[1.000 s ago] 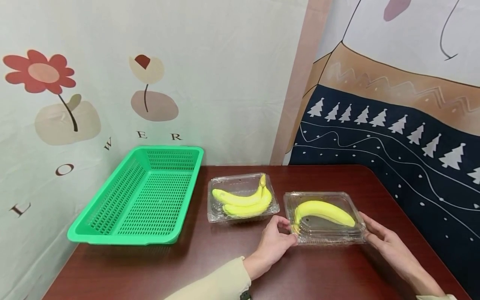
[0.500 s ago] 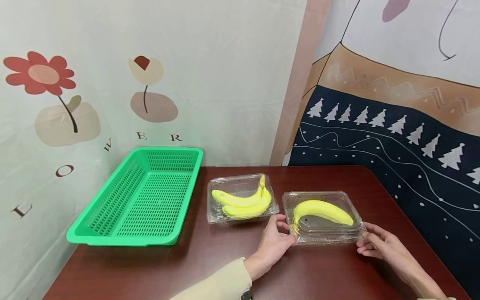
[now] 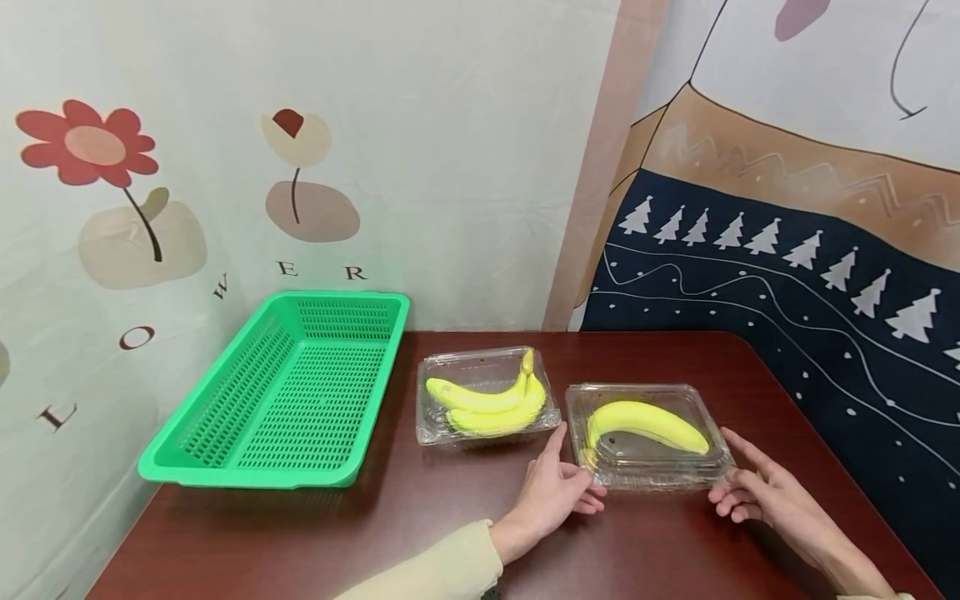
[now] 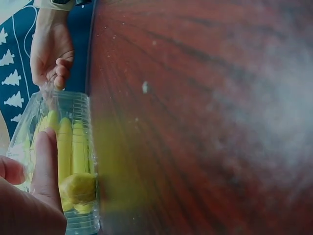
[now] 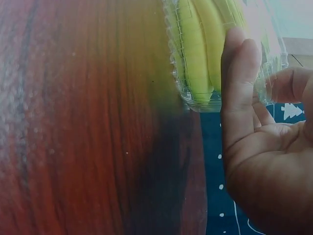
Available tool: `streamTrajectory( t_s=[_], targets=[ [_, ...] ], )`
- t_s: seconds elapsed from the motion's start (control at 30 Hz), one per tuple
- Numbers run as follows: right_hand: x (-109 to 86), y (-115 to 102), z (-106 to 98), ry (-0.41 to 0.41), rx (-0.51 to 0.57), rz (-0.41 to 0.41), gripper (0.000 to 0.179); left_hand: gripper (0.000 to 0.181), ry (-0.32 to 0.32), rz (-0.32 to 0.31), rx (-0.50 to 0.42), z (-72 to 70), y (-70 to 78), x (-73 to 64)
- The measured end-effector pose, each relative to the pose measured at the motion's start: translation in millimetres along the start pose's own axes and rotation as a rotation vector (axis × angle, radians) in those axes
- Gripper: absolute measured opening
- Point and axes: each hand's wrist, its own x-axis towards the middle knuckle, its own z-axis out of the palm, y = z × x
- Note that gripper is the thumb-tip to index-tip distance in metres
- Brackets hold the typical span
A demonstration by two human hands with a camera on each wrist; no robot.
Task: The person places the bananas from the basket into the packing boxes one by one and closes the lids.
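Note:
A clear plastic clamshell box (image 3: 660, 473) with yellow bananas (image 3: 648, 422) inside sits on the table between both hands, its lid down. My left hand (image 3: 550, 493) pinches the front left corner, thumb on top, lower fingers curled under the lip, index finger stretched up along the left side. At the front right corner my right hand (image 3: 772, 498) pinches the edge with thumb and curled fingers, index finger extended along the right side. Several bananas (image 4: 65, 152) show through the box wall in the left wrist view; the right thumb (image 5: 239, 83) crosses the box in the right wrist view.
A second clear clamshell box (image 3: 435, 433) holding bananas (image 3: 491, 412) stands just left of the first. Farther left lies a green perforated plastic basket (image 3: 247, 479). Patterned cloth (image 3: 465, 167) hangs behind the dark red-brown table (image 3: 420, 517).
My left index finger has straightened forward, and the lower left fingers have come round under the corner. The right fingers have curled below the front right corner. The box stays in place.

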Motion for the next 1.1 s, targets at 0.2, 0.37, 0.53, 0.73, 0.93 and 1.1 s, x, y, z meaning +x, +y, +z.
streamTrajectory(
  t_s=[0.2, 0.37, 0.53, 0.73, 0.93, 1.1],
  targets=[
    [0.4, -2.6, 1.8, -0.039, -0.006, -0.064, 0.063, 0.088, -0.023, 0.053, 0.022, -2.6, 1.6, -0.4],
    [0.5, -6.7, 2.4, -0.042, -0.057, -0.042, 0.066, 0.088, -0.023, 0.057, 0.036, -2.6, 5.1, -1.5],
    [-2.6, -6.8, 1.6, -0.041, -0.088, -0.064, 0.058, 0.088, -0.027, 0.015, 0.029, 0.3, 7.9, 0.0],
    [-5.3, -2.9, -1.5, -0.059, -0.112, -0.129, 0.053, 0.088, -0.028, 0.015, 0.035, 3.8, 9.6, 2.3],
    [-4.1, -4.5, 1.0, 0.040, -0.199, -0.046, 0.057, 0.087, -0.019, -0.005, 0.044, 5.9, 9.8, 3.4],
    [0.1, -8.9, 2.0, 0.106, -0.193, 0.058, 0.059, 0.084, -0.023, -0.033, 0.050, 6.0, 9.8, 4.8]
  ],
)
